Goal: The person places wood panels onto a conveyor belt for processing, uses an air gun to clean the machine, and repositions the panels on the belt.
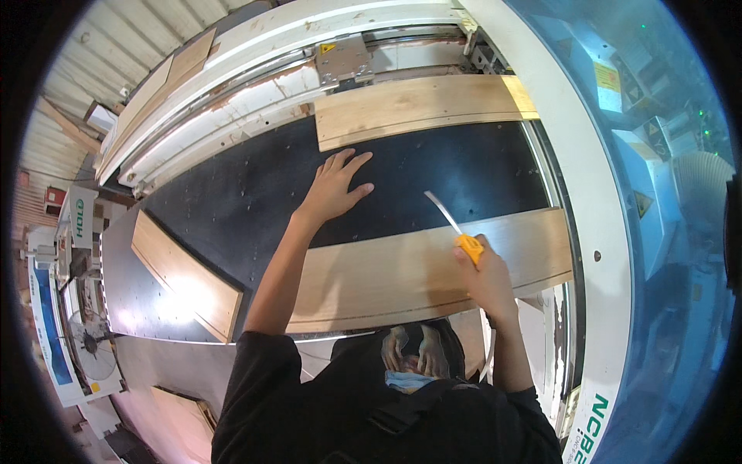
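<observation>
In right hand (492,282), yellow tool (470,248), left hand (332,188) apart

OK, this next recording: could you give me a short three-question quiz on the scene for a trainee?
1. Which hand holds the yellow tool?
2. True or false: the person's other hand is clenched in a fist.
3. In the picture, the tip of the tool's pale strip shows against which colour? A: blue; B: black; C: white.

Key:
1. The right hand.
2. False: the left hand is open, with thumb and fingers spread.
3. B, the black tabletop.
</observation>
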Demonstrator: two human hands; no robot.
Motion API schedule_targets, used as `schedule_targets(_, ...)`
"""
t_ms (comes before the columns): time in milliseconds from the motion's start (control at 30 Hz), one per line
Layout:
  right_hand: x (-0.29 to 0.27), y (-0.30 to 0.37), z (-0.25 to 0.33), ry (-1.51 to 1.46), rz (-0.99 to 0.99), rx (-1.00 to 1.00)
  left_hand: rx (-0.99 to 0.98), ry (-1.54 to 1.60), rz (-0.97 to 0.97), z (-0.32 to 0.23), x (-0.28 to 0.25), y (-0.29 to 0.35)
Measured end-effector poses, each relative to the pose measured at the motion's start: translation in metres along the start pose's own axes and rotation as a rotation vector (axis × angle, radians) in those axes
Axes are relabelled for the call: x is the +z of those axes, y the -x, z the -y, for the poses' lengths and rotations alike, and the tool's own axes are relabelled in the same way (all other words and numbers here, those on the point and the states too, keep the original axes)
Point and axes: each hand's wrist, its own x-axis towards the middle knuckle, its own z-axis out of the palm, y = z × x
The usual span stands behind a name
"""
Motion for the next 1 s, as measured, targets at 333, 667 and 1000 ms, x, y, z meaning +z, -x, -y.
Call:
schedule_targets(333, -0.075, -0.020, -0.079, 0.042, -0.389, 0.186, 0.060, -0.184, -0.026, 0.018, 0.125, -0.248)
schedule_targets(667, -0.022, -0.020, -0.008, 0.087, 0.150, -0.059, 0.136, -0.357, -0.017, 0.016, 0.136, -0.214)
schedule_targets(1000, -0.088, -0.022, -0.117, 0.451, -0.512, 0.314, 0.172, -0.339, 0.019, 0.034, 0.104, -0.080)
